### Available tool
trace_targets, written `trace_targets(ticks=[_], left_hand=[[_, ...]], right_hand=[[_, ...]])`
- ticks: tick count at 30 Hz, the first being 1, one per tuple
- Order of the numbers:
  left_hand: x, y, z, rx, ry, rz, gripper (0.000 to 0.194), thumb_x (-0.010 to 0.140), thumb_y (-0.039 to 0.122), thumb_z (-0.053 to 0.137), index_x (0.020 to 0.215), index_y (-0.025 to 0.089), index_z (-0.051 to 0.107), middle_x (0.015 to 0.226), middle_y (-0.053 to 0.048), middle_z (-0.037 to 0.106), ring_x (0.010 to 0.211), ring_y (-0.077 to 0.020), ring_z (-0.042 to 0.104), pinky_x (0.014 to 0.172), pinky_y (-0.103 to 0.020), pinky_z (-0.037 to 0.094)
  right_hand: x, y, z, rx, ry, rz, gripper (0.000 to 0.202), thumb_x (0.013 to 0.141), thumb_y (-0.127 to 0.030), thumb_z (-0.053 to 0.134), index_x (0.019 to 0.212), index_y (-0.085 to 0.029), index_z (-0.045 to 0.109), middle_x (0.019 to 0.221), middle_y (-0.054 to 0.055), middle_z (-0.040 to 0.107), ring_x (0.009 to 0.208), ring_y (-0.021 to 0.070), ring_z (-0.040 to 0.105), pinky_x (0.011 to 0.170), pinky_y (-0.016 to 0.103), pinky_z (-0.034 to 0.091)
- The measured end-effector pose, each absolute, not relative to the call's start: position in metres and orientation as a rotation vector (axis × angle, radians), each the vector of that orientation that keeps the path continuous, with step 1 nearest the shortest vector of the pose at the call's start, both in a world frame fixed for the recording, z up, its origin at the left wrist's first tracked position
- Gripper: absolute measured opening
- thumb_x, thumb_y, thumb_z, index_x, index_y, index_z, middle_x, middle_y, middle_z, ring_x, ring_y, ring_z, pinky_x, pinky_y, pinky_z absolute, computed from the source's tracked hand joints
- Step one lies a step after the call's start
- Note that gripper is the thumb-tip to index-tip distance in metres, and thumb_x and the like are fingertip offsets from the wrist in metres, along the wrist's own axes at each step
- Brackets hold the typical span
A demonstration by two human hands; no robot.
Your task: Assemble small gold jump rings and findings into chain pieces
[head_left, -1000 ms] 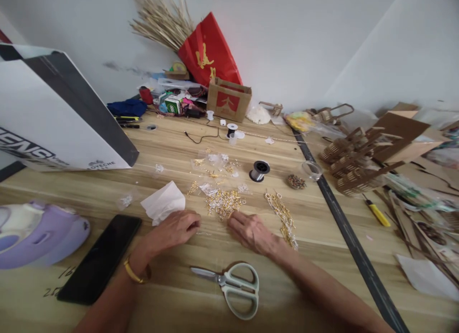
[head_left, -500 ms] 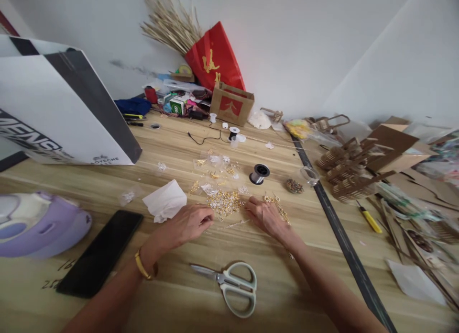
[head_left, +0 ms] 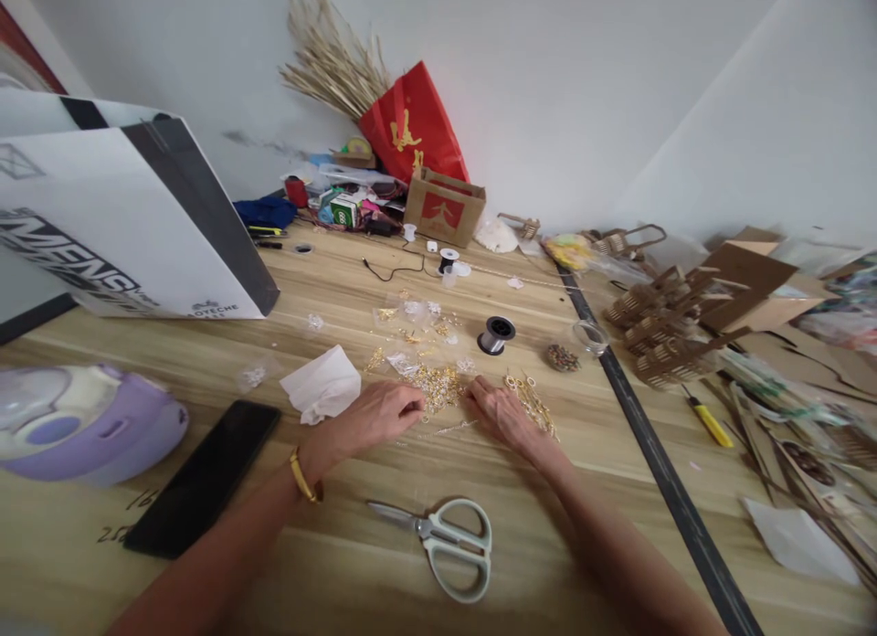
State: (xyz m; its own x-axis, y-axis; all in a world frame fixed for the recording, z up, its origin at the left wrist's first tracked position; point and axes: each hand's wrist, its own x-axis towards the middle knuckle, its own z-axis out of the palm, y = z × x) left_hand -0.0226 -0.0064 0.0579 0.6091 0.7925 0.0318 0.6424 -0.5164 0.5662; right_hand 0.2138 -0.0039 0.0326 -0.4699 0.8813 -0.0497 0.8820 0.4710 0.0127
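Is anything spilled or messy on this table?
Yes. Small gold and silver bits lie loose in a scattered heap on the wooden table, right at the fingertips of the left hand and right hand. A crumpled white tissue lies beside the left hand.

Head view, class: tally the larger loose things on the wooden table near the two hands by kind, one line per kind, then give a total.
Scissors: 1
Black phone: 1
Crumpled white tissue: 1
Wire spool: 1
Heap of small gold findings: 1
Hands at the heap, left hand and right hand: 2
Total: 7
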Motion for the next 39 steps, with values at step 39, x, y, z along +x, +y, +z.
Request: trace_targets(ticks=[39], left_hand=[[0.017,-0.014,0.028,1.839,1.044,0.791,0.019,0.081,0.029,0.053,0.078,0.013,0.065,0.071,-0.002,0.066,0.064,-0.0127,0.057,0.060,-0.022,0.043]], right_hand=[[0.196,-0.042,0.054,1.545,2.836,0.041,0.012,0.096,-0.016,0.040,0.088,-0.018,0.049,0.082,0.002,0.062,0.064,0.0122,0.057,0.052,0.026,0.025]])
